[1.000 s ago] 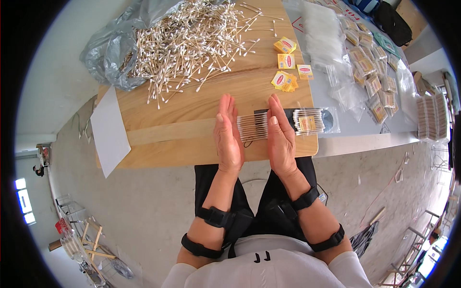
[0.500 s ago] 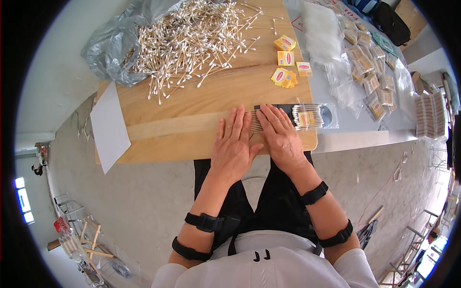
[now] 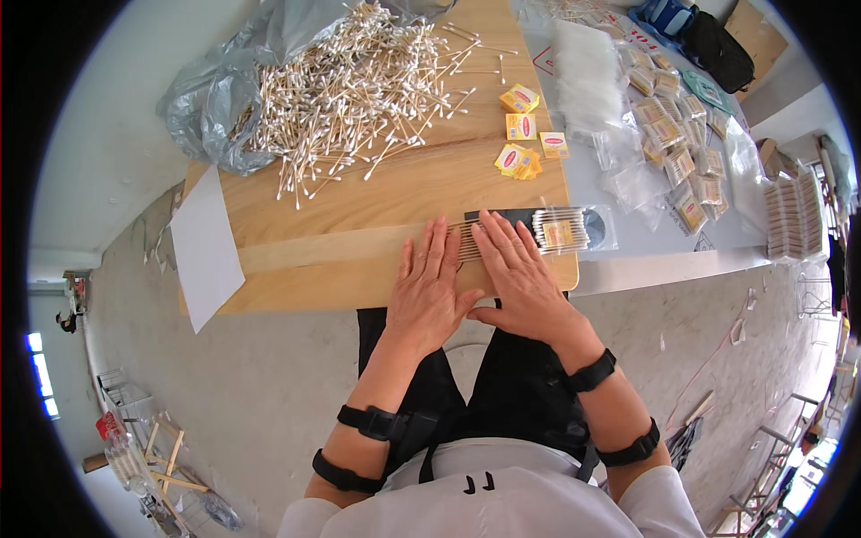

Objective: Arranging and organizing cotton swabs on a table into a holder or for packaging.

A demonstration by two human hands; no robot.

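Head view: a seated person looks down on a workbench, both forearms entering from six o'clock.
Table: a pale wooden table [image 3: 359, 202] fills the upper middle, its near edge curving from nine o'clock toward three o'clock.
Grey surface: a grey tabletop [image 3: 646, 238] adjoins the wood at two o'clock.
Plastic bag: a crumpled grey plastic bag [image 3: 211, 99] lies at eleven o'clock, at the far left corner of the wood.
Swab heap: a loose heap of cotton swabs [image 3: 350, 85] spills from the bag across the wood toward twelve o'clock.
Paper sheet: a white sheet of paper [image 3: 204, 251] hangs over the table's left edge at nine o'clock.
Packed bags: filled clear packets [image 3: 673, 134] are scattered at one to two o'clock on the grey tabletop.
Left hand: the left hand [image 3: 429, 291] lies flat, palm down, fingers spread, at the table's near edge; its fingertips touch the row of swabs.
Right hand: the right hand [image 3: 520, 273] lies flat just beside it, fingers spread over the same row, pinching nothing.
Swab row: a row of cotton swabs [image 3: 475, 240] lies side by side under both sets of fingers, near the table's front right corner.
Clear pouch: a clear pouch of swabs [image 3: 565, 229] with a yellow label sits at three o'clock of the right hand, touching the row's end.
Yellow labels: small yellow cards [image 3: 522, 143] lie at one o'clock of the hands, well apart from them.
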